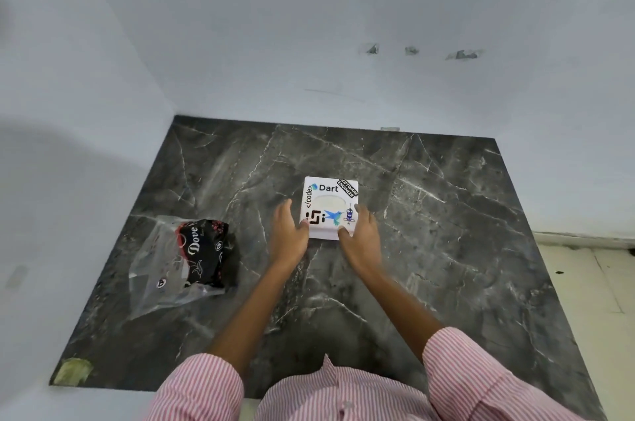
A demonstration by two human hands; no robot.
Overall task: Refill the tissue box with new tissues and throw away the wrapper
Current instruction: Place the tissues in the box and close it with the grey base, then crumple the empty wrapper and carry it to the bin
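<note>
A dark marble counter fills a white-walled corner and carries two things: one tissue box and one plastic wrapper. The wrapper, clear with a black printed part, lies crumpled well to the left of the box and looks empty or nearly so; what it contains cannot be told. The white tissue box, covered in stickers, sits near the middle of the counter with pale tissue showing in its oval opening.

Two hands flank the box's near end. The left hand and the right hand are both spread flat, thumbs touching the box's near corners and fingers along its sides, bracing it, not lifting it.

The risks seem small: a push from either side could slide the light box across the smooth stone, and the wrapper, not yet thrown away, could be forgotten or brushed off the counter's edge by a sleeve.
</note>
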